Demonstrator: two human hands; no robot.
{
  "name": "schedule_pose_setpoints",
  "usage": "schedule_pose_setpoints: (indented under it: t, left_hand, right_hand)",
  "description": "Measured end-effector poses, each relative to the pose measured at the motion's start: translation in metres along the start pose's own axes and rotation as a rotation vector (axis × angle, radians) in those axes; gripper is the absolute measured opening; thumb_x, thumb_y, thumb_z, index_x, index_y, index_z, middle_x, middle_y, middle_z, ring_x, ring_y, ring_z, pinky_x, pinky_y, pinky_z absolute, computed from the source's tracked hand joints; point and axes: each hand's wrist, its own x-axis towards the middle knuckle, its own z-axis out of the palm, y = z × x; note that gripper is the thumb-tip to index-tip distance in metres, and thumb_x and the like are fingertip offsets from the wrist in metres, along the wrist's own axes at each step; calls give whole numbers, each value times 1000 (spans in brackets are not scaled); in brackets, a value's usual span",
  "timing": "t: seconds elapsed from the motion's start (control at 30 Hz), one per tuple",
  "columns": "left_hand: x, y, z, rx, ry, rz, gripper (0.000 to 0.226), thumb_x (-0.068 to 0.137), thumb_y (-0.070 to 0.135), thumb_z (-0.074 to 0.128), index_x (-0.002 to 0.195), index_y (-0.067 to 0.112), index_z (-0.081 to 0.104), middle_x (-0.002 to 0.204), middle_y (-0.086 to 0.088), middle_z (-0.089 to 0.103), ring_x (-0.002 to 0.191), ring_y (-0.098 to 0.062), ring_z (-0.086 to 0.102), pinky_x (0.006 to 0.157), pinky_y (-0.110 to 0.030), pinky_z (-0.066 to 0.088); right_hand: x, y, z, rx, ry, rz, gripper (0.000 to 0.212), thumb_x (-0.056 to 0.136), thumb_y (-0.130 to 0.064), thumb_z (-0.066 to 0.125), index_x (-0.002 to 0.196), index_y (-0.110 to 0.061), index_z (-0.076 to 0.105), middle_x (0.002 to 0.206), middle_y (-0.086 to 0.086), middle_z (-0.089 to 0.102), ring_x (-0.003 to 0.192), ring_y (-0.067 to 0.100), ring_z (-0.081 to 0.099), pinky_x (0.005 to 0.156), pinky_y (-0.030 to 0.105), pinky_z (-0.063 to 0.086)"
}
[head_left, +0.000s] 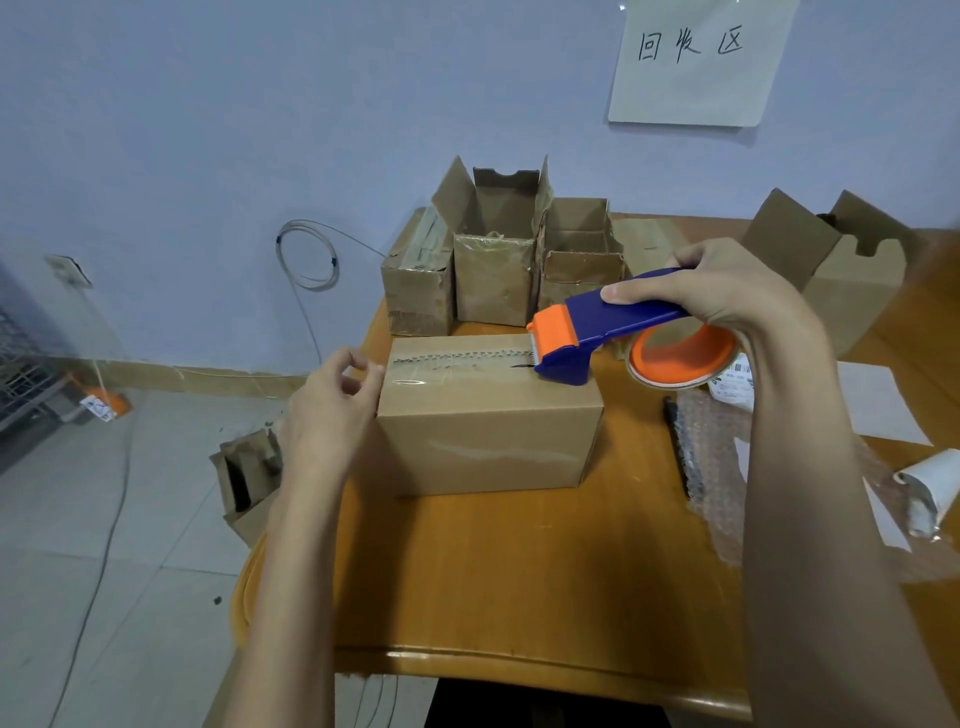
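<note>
A closed brown cardboard box (488, 436) stands on the wooden table (519, 582), with clear tape along its top seam. My right hand (727, 296) grips a blue and orange tape dispenser (613, 327); its orange cutter end sits on the right part of the box top. A roll of clear tape (680, 358) hangs on the dispenser under my palm. My left hand (332, 400) is at the box's upper left edge, fingers loosely curled, fingertips beside the tape's end. Whether it pinches the tape is unclear.
Several opened, worn cardboard boxes (498, 275) stand behind the closed one, another (841, 270) at the far right. Bubble wrap (711, 457), white papers (878, 400) and a crumpled pouch (930, 488) lie at right. A flattened box (244, 478) leans by the table's left side.
</note>
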Motion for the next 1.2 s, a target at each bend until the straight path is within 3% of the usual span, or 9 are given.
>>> schedule_pose_setpoints:
  t: [0.1, 0.17, 0.23, 0.37, 0.57, 0.67, 0.83, 1.03, 1.2]
  left_hand:
    - [-11, -9, 6, 256, -139, -6, 20, 94, 34, 52, 112, 42, 47, 84, 11, 58, 100, -23, 54, 99, -51, 37]
    - [-19, -24, 16, 113, -182, -43, 43, 94, 23, 57, 133, 34, 46, 87, 9, 55, 104, -25, 55, 88, -44, 45]
    - [-12, -26, 15, -195, -17, -106, 36, 93, 16, 60, 128, 24, 54, 93, 0, 61, 94, -22, 61, 74, -34, 49]
    - [-5, 21, -4, -277, 306, 128, 27, 94, 16, 51, 118, 20, 63, 120, 1, 61, 112, -11, 57, 97, -28, 43]
    - [-22, 94, 56, 253, -75, 428, 37, 103, 28, 33, 129, 18, 57, 132, -2, 58, 122, -19, 51, 109, -38, 33]
    - [-17, 86, 70, 546, -69, 473, 38, 102, 35, 27, 122, 21, 56, 122, -2, 61, 116, -23, 52, 106, -41, 31]
    - [-15, 84, 69, 575, -107, 499, 40, 103, 41, 25, 125, 20, 51, 121, -5, 59, 116, -23, 48, 101, -40, 30]
    - [-5, 82, 65, 522, -182, 546, 38, 102, 44, 28, 118, 22, 54, 117, -3, 59, 114, -22, 47, 99, -39, 30]
    - [1, 83, 64, 527, -268, 523, 36, 102, 44, 27, 119, 23, 50, 120, -1, 55, 114, -20, 43, 101, -37, 26]
  right_hand:
    - [1, 2, -1, 25, 6, 6, 45, 70, -47, 80, 70, -13, 51, 75, 3, 63, 70, 14, 57, 61, 24, 41]
    - [1, 3, -1, 38, -1, 9, 49, 65, -48, 83, 65, -15, 46, 71, 4, 59, 68, 17, 54, 63, 27, 40]
    - [2, 4, -2, 50, 4, 12, 50, 65, -46, 83, 62, -15, 43, 67, 3, 55, 65, 16, 52, 62, 26, 38]
    - [6, 6, -2, 30, 4, 7, 50, 66, -48, 82, 64, -14, 46, 71, 5, 58, 67, 15, 54, 64, 27, 40]
    - [7, 10, -1, 57, 1, -1, 49, 66, -50, 81, 66, -14, 48, 75, 5, 60, 69, 14, 55, 65, 27, 40]
    - [7, 16, 0, 84, -19, 6, 47, 68, -50, 80, 78, -11, 55, 78, 7, 62, 69, 13, 55, 64, 25, 41]
    - [5, 25, -2, 119, -56, 38, 48, 67, -54, 78, 78, -11, 60, 77, 10, 61, 67, 14, 55, 64, 26, 40]
    - [-2, 44, -4, 279, -58, 74, 47, 66, -48, 82, 49, -19, 48, 45, -10, 53, 40, 3, 50, 54, 21, 39]
    - [-6, 59, -8, 322, -80, 107, 48, 61, -55, 82, 55, -17, 53, 59, 3, 59, 50, 10, 53, 59, 23, 41]
